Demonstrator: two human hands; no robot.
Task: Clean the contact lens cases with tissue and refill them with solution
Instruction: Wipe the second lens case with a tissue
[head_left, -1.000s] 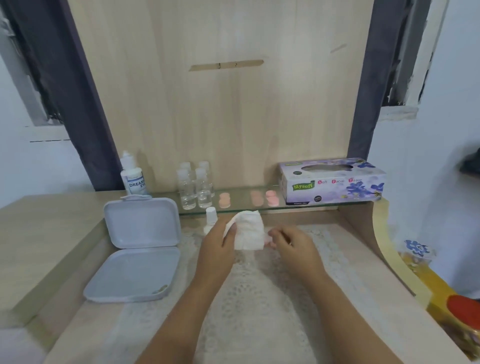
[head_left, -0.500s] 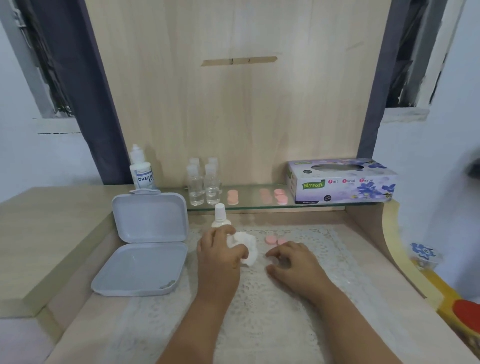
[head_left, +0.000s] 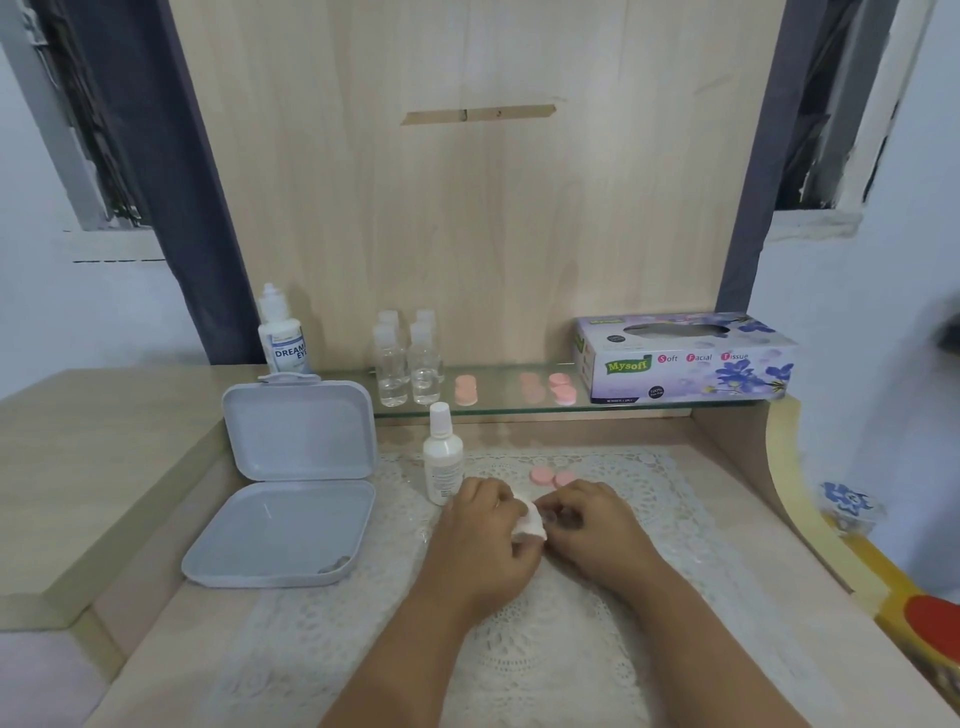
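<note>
My left hand (head_left: 485, 525) grips a wadded white tissue (head_left: 530, 526) on the lace mat. My right hand (head_left: 592, 519) sits right beside it, fingers curled round a small clear lens case (head_left: 550, 517) that is mostly hidden. Two pink caps (head_left: 550, 475) lie on the mat just beyond my hands. A small white solution bottle (head_left: 441, 457) stands upright to the left of my left hand. More pink caps (head_left: 563, 389) lie on the glass shelf.
An open grey plastic box (head_left: 291, 499) lies at the left. On the glass shelf (head_left: 498, 408) stand a Dream Eye bottle (head_left: 280, 338), several clear small bottles (head_left: 408, 364) and a purple tissue box (head_left: 685, 358). A raised wooden ledge runs along the left.
Both hands came down from mid-air to the mat. The tissue, spread open a second ago, is now bunched in my left hand against the case.
</note>
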